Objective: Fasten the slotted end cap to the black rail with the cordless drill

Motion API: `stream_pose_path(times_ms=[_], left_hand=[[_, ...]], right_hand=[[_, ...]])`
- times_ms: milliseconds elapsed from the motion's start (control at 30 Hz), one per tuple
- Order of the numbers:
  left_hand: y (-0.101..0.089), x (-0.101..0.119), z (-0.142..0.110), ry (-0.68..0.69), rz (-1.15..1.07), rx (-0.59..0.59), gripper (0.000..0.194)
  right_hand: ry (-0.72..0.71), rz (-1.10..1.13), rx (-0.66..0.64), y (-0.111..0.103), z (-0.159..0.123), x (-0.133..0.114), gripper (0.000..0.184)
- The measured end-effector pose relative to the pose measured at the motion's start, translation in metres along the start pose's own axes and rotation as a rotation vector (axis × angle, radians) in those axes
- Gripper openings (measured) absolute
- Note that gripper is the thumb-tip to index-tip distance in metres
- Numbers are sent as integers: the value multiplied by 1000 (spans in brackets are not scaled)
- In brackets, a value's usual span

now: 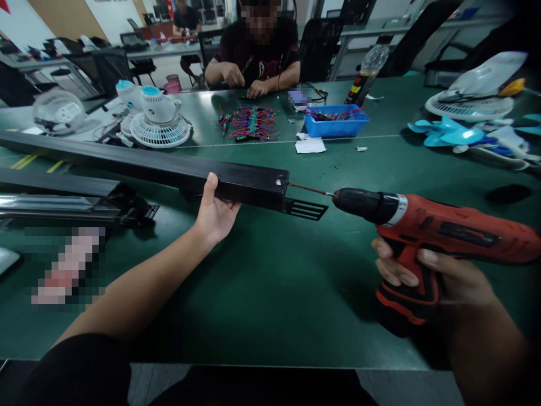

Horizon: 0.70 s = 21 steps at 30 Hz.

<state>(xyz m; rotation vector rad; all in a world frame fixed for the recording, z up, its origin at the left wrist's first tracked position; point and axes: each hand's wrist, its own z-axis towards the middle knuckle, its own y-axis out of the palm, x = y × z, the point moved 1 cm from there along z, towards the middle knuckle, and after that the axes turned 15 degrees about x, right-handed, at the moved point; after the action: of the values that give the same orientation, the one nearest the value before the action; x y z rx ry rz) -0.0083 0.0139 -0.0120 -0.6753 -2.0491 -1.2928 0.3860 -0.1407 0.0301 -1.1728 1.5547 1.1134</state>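
My left hand (214, 213) grips a long black rectangular housing (152, 166) from below, near its right end, above the green table (270, 293). A black slotted grille (305, 209) sticks out of that end. My right hand (426, 276) is wrapped round the handle of a red and black cordless drill (435, 225). The drill's thin bit (307, 189) points left and touches the end face of the housing, close to a small light spot there.
Across the table a seated person handles small parts near a pile of red and green wired pieces (250, 122). A blue bin (337, 120), white fan parts (158, 121), blue fan blades (454, 135) and a second black housing (76, 200) lie around.
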Motion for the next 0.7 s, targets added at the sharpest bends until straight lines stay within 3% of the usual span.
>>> stream_pose_path(times_ms=[133,467,700], left_hand=[[2,0,-3,7,-5,9,58],[-2,-1,3,21,18,-23,71],[-1,-1,2,29,18,-17,68]], right_hand=[[33,14,7,0,-3,-1,51],[-50,-20,-24,2,2,-5,43],[24,-10,3,-11,-1,4,42]])
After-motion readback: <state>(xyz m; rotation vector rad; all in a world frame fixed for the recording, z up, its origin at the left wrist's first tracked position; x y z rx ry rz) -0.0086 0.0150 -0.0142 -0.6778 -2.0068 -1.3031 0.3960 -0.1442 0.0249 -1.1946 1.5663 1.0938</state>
